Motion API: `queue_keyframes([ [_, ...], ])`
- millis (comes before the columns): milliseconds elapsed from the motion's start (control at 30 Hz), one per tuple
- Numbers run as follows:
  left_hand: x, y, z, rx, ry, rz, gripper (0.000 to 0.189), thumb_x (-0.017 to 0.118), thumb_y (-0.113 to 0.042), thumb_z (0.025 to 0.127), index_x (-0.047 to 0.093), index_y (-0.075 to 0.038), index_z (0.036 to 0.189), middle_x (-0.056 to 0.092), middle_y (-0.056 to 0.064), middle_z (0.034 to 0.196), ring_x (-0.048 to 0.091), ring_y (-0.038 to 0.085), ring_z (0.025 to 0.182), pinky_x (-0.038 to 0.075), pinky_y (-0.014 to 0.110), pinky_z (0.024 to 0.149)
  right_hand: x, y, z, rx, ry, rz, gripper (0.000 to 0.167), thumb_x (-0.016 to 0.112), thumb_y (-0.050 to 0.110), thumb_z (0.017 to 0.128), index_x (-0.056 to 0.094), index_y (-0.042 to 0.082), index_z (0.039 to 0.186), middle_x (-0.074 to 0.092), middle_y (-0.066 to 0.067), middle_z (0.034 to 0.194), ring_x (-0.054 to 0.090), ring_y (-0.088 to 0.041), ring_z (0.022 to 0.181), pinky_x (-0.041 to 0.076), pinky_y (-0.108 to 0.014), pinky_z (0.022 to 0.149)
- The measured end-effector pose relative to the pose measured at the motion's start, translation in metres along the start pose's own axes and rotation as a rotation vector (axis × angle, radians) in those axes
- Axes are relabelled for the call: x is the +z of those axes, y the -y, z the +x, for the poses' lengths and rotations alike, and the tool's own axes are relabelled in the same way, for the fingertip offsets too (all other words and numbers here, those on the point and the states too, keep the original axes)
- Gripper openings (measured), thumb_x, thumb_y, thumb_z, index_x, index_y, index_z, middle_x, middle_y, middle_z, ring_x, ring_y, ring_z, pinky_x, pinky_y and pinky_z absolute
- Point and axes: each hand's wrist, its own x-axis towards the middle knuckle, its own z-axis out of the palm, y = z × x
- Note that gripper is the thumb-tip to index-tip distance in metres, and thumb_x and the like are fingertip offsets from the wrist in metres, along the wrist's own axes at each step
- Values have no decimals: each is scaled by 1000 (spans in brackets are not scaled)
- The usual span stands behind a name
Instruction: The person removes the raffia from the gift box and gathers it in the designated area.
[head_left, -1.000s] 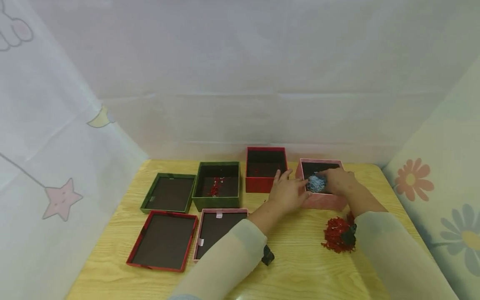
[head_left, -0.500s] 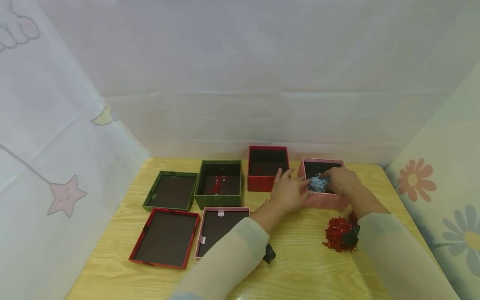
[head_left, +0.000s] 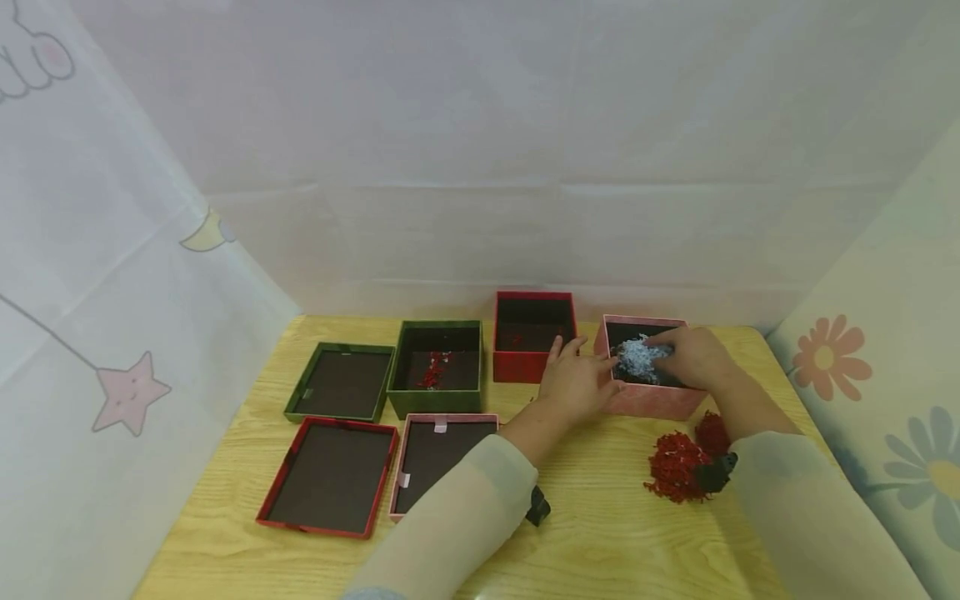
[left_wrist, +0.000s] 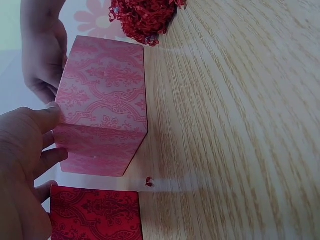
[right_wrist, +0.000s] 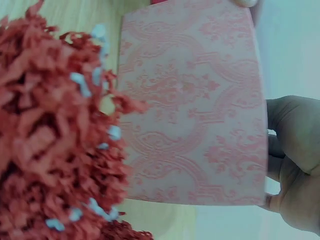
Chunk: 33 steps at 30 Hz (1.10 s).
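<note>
At the back right of the table stands a pink patterned box with a bunch of light blue shredded paper inside. My left hand holds the rim at its near left corner; the left wrist view shows thumb and fingers on either side of the edge of the pink box. From the right, my right hand reaches into the box, its fingers gripping the blue paper. In the right wrist view the box wall hides the fingertips of the right hand.
Red shredded paper lies in a heap under my right forearm, flecked with light blue. Left of the pink box stand a red box and a green box with red scraps. Green, red and pink lids lie at the left.
My right hand has drawn slightly up and to the right, and the blue paper shows higher and brighter in the box. The left hand stays at the rim.
</note>
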Motion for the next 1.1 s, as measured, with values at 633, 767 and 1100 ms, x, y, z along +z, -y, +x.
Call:
queue_keyframes([
  [633, 1, 2, 1, -12, -5, 5, 51, 57, -61, 100, 59, -42, 147, 62, -18, 142, 31, 21, 153, 7, 48, 128, -34, 16, -32, -35, -128, 35, 39, 72, 21, 95, 72, 7, 132, 75, -20, 105, 60, -17, 65, 42, -33, 52],
  [767, 1, 2, 1, -12, -3, 1, 51, 58, -61, 100, 59, -42, 147, 62, -18, 142, 30, 19, 154, 7, 47, 129, -39, 21, -43, -47, -149, 8, 38, 70, 24, 96, 73, 10, 131, 75, -11, 92, 54, -15, 58, 37, -34, 48],
  [1100, 1, 3, 2, -1, -10, 9, 48, 58, -59, 101, 61, -42, 146, 63, -19, 140, 30, 19, 153, 10, 47, 128, -43, 30, -73, -130, -234, 51, 33, 76, 18, 95, 76, 11, 127, 72, -23, 120, 70, -35, 89, 42, -33, 52],
])
